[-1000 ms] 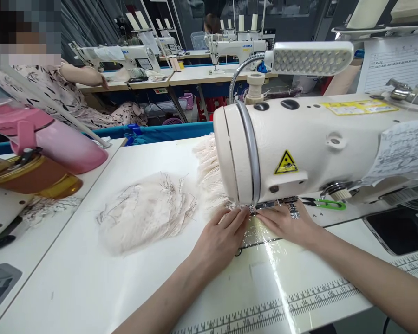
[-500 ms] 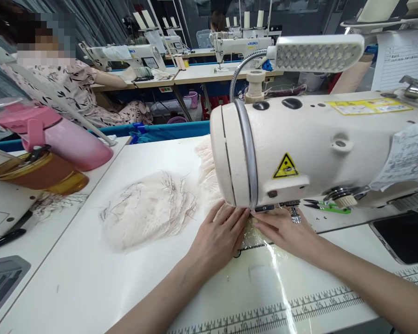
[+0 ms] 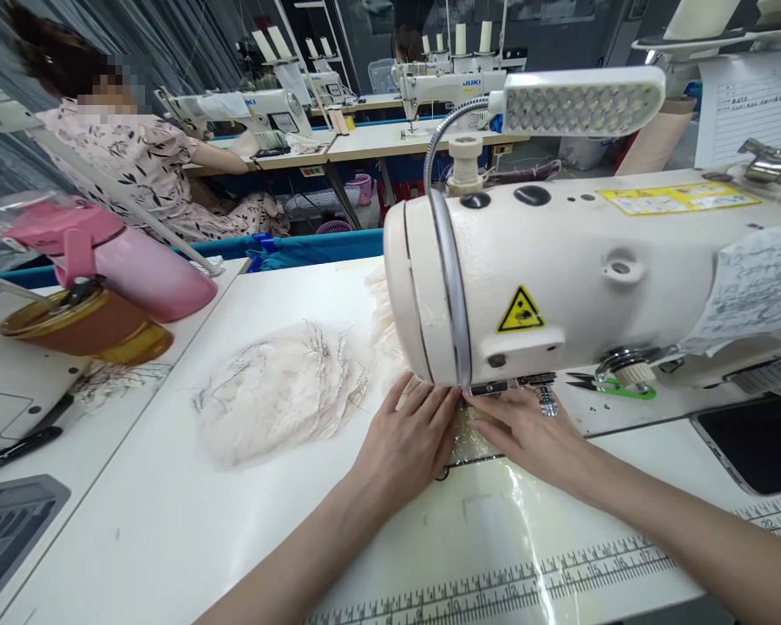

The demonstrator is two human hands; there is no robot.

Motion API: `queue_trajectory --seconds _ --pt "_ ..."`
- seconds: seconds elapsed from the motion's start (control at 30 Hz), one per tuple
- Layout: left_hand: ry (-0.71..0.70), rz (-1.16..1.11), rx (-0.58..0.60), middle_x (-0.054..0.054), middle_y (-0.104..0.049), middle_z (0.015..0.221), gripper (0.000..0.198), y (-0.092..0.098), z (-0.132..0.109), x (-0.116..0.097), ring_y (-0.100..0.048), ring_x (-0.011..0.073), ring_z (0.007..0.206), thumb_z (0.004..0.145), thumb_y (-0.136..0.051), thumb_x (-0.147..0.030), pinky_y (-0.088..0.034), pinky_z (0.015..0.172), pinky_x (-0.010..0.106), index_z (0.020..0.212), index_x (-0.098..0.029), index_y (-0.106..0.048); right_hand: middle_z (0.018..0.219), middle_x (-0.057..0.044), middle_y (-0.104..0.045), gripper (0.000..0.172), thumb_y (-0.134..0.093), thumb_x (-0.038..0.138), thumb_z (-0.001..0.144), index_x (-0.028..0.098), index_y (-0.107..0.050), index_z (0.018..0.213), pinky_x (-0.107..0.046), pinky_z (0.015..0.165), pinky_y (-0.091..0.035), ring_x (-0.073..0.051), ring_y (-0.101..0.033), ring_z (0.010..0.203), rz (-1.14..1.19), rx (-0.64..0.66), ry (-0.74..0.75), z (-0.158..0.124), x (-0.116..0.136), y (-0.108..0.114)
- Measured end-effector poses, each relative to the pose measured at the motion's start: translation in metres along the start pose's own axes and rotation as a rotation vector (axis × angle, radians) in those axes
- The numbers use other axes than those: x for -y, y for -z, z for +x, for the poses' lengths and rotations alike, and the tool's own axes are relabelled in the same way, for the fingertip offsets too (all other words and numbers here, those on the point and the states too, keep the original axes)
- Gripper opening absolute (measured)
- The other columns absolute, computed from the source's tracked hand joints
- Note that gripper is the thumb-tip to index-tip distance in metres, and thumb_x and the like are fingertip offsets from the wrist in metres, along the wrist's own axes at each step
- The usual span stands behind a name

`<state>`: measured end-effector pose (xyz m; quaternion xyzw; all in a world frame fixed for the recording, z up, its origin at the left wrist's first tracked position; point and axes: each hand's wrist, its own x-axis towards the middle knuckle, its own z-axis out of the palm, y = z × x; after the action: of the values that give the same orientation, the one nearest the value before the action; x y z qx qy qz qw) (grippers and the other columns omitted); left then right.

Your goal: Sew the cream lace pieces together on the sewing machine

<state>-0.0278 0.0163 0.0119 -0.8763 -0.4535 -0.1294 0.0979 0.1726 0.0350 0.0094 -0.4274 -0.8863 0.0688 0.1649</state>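
Observation:
My left hand [image 3: 409,443] lies flat with fingers stretched out, pressing a small cream lace piece [image 3: 469,438] onto the bed under the head of the white sewing machine [image 3: 586,269]. Beside it my right hand [image 3: 527,432] also lies flat on that lace piece, fingertips pointing left toward the presser foot. The two hands' fingertips nearly meet just below the machine head. The needle itself is hidden by the head.
A pile of cream lace pieces [image 3: 279,395] lies left of my hands, and more lace [image 3: 383,325] hangs behind the machine. Green thread snips [image 3: 615,387] rest under the arm. A pink bottle [image 3: 114,256] and amber jar [image 3: 84,325] stand at left. Another person [image 3: 143,169] sews at the back.
Both hands have slid a little forward and left under the machine head with the lace. The camera view has shifted slightly.

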Motion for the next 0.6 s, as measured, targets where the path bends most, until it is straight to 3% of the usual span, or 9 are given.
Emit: queue_trajectory --seconds 0.3,0.43,0.6 --pt "0.029 -0.007 0.034 0.008 -0.061 0.121 0.035 0.000 0.000 0.000 -0.054 0.0256 0.113 0.091 -0.041 -0.028 -0.033 0.107 0.046 0.120 -0.015 -0.058 0.100 -0.005 -0.069 0.036 -0.038 0.039 0.096 0.029 -0.058 0.124 -0.048 0.083 -0.045 -0.028 -0.063 0.091 -0.132 -0.104 0.023 -0.006 -0.007 -0.015" --pt "0.043 -0.007 0.046 0.008 -0.057 0.128 0.038 -0.002 0.000 0.001 -0.047 0.0263 0.122 0.092 -0.039 -0.030 -0.028 0.110 0.048 0.122 -0.014 -0.057 0.104 -0.002 -0.069 0.030 -0.040 0.031 0.095 0.028 -0.063 0.114 -0.046 0.088 -0.041 -0.023 -0.063 0.086 -0.161 -0.182 0.062 -0.004 -0.014 -0.013" --pt "0.069 -0.006 0.102 0.007 -0.050 0.136 0.045 -0.003 -0.002 0.000 -0.038 0.0254 0.131 0.093 -0.038 -0.035 -0.021 0.113 0.047 0.131 -0.013 -0.049 0.098 -0.004 -0.070 0.027 -0.041 0.031 0.094 0.026 -0.067 0.103 -0.043 0.088 -0.042 -0.022 -0.063 0.084 -0.076 -0.165 0.061 -0.002 -0.024 -0.012"
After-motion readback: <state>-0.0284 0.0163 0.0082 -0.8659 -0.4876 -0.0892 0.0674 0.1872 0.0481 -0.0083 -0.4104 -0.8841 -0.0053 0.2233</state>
